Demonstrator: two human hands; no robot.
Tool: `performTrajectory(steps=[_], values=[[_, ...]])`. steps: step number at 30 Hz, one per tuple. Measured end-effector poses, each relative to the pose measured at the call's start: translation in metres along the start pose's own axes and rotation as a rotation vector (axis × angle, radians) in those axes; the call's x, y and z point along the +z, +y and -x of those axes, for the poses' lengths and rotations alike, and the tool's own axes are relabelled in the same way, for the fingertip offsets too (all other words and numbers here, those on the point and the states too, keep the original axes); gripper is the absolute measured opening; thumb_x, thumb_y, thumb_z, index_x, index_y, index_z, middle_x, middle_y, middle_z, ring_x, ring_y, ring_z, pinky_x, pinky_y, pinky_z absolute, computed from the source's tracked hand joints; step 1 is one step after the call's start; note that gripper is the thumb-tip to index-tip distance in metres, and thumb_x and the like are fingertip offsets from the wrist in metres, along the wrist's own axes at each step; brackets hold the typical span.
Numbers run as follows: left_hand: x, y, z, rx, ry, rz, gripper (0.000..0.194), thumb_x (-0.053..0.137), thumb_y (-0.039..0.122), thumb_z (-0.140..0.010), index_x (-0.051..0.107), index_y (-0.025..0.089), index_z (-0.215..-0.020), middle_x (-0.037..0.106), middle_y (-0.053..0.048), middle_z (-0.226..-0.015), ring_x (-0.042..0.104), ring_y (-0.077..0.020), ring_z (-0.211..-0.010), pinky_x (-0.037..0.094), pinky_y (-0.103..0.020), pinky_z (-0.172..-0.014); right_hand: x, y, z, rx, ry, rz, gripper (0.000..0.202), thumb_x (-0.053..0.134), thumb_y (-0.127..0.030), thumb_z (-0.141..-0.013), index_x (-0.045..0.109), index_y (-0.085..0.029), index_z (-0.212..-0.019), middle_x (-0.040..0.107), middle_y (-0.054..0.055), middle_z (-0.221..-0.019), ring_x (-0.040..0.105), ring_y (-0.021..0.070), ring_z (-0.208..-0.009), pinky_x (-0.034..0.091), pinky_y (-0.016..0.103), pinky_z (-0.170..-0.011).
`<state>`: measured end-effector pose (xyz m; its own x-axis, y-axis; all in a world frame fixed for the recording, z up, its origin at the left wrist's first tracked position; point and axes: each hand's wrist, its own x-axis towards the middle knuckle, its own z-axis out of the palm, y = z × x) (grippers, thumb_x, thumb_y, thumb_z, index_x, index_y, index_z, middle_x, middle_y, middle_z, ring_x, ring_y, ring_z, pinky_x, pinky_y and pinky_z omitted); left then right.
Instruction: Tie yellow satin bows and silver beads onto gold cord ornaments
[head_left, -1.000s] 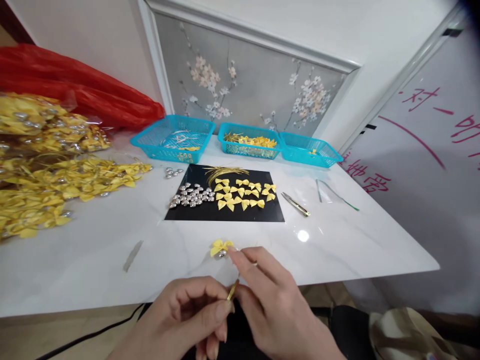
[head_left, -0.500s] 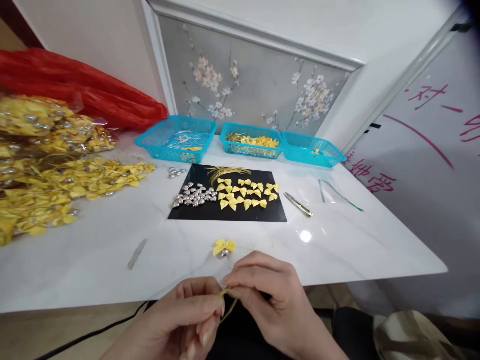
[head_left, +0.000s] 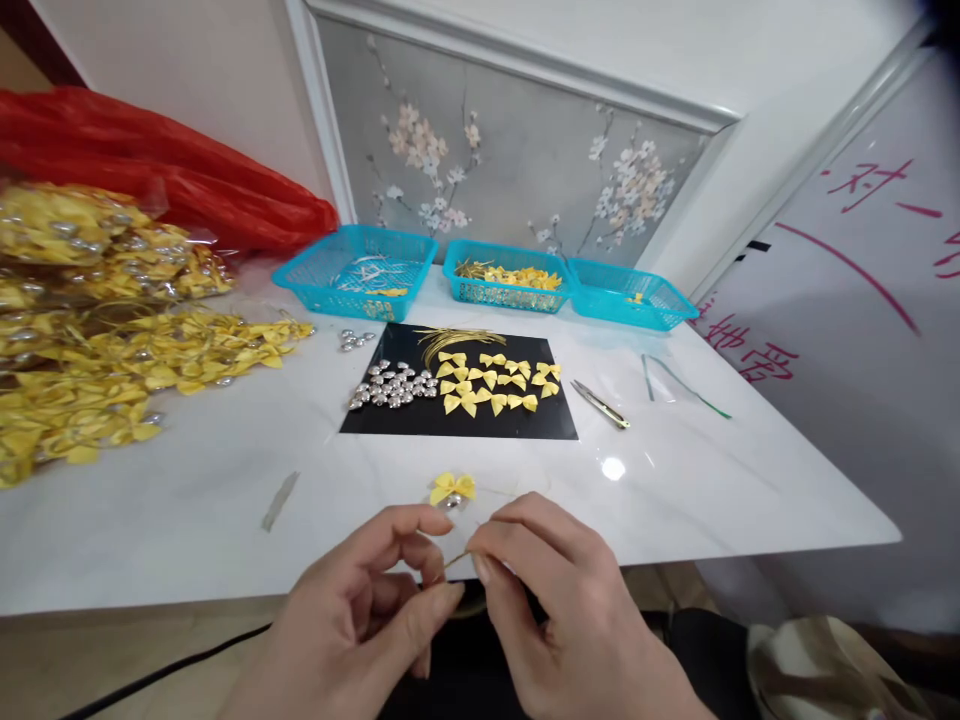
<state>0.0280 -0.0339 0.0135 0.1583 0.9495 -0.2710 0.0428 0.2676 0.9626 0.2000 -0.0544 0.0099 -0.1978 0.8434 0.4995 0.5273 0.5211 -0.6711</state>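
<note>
A thin gold cord (head_left: 456,560) runs between my two hands over the table's front edge. My right hand (head_left: 555,590) pinches it between thumb and forefinger. My left hand (head_left: 375,590) has its forefinger lifted, while the cord's other side passes in at the thumb and curled fingers, partly hidden. Just beyond my hands lies a yellow ribbon bow (head_left: 452,487) with silvery beads (head_left: 452,502) below it. Farther back, a black mat (head_left: 390,425) bears loose silvery beads (head_left: 394,385), rows of yellow bows (head_left: 499,380) and a bundle of gold cords (head_left: 457,340).
Thread snips (head_left: 600,404) lie right of the mat. Blue baskets (head_left: 337,290) stand along the back. At left are heaped yellow bows with beads (head_left: 150,370) and a red bag (head_left: 165,165). A clear strip (head_left: 280,502) and a green-ended strip (head_left: 697,392) rest on the white table (head_left: 187,540).
My left forefinger has lifted and the thumb has come away from its earlier pinch. My right hand has risen slightly, still pinching the cord. The view has shifted a little.
</note>
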Motion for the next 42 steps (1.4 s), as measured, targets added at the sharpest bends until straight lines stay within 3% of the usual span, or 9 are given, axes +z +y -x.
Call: performTrajectory(steps=[3, 5, 9, 16, 19, 29, 42], values=[[0.001, -0.005, -0.002, 0.162, 0.091, -0.251, 0.016, 0.078, 0.036, -0.073, 0.076, 0.027, -0.087, 0.062, 0.005, -0.051, 0.056, -0.0126, -0.043, 0.047, -0.019, -0.045, 0.002, -0.002, 0.001, 0.029, -0.008, 0.034, 0.018, 0.048, -0.007, -0.093, 0.063, -0.016, -0.088, 0.06, 0.008, -0.086, 0.058, 0.0188, -0.077, 0.052, 0.031, -0.068], [-0.001, -0.006, -0.006, 0.291, 0.047, -0.359, 0.007, 0.073, 0.033, -0.078, 0.077, 0.028, -0.081, 0.062, 0.004, -0.049, 0.056, -0.0128, -0.041, 0.046, -0.019, -0.043, 0.003, -0.003, 0.001, 0.032, -0.002, 0.06, 0.019, 0.047, -0.008, -0.094, 0.063, -0.016, -0.087, 0.06, 0.007, -0.084, 0.057, 0.0187, -0.075, 0.052, 0.031, -0.067], [-0.005, -0.002, -0.013, 0.487, -0.047, -0.473, 0.014, 0.064, 0.026, -0.083, 0.075, 0.029, -0.075, 0.066, 0.006, -0.055, 0.056, -0.0094, -0.039, 0.045, -0.015, -0.042, 0.001, -0.004, 0.0, 0.03, -0.022, 0.076, 0.022, 0.045, -0.006, -0.093, 0.064, -0.015, -0.087, 0.06, 0.007, -0.083, 0.058, 0.0187, -0.075, 0.051, 0.031, -0.067], [-0.005, 0.006, -0.012, 0.501, -0.073, -0.521, 0.022, 0.059, 0.026, -0.085, 0.074, 0.027, -0.068, 0.061, 0.007, -0.049, 0.056, -0.0083, -0.038, 0.044, -0.013, -0.04, -0.006, -0.002, 0.004, 0.127, -0.088, -0.048, 0.025, 0.048, -0.008, -0.096, 0.065, -0.02, -0.108, 0.062, 0.006, -0.099, 0.062, 0.0172, -0.087, 0.054, 0.03, -0.08], [-0.007, 0.005, -0.011, 0.509, -0.081, -0.549, 0.024, 0.058, 0.025, -0.086, 0.072, 0.027, -0.066, 0.056, 0.008, -0.044, 0.055, -0.0087, -0.037, 0.043, -0.013, -0.04, -0.007, -0.002, 0.004, 0.108, -0.119, -0.013, 0.024, 0.045, -0.006, -0.096, 0.065, -0.018, -0.101, 0.061, 0.007, -0.094, 0.061, 0.0183, -0.084, 0.054, 0.031, -0.077], [-0.014, -0.009, -0.012, 0.568, -0.109, -0.591, 0.021, 0.057, 0.018, -0.087, 0.072, 0.03, -0.079, 0.063, 0.01, -0.055, 0.059, -0.0071, -0.043, 0.047, -0.013, -0.048, -0.004, 0.0, 0.001, 0.032, -0.173, 0.142, 0.026, 0.041, -0.001, -0.094, 0.062, -0.015, -0.097, 0.059, 0.008, -0.092, 0.057, 0.0204, -0.082, 0.053, 0.033, -0.071], [-0.016, -0.013, -0.009, 0.647, -0.107, -0.659, 0.022, 0.052, 0.017, -0.092, 0.067, 0.029, -0.082, 0.059, 0.01, -0.057, 0.057, -0.0073, -0.046, 0.045, -0.014, -0.049, -0.002, 0.0, 0.003, 0.041, -0.16, 0.134, 0.023, 0.045, -0.002, -0.094, 0.063, -0.017, -0.093, 0.06, 0.007, -0.09, 0.057, 0.0198, -0.079, 0.053, 0.032, -0.068]])
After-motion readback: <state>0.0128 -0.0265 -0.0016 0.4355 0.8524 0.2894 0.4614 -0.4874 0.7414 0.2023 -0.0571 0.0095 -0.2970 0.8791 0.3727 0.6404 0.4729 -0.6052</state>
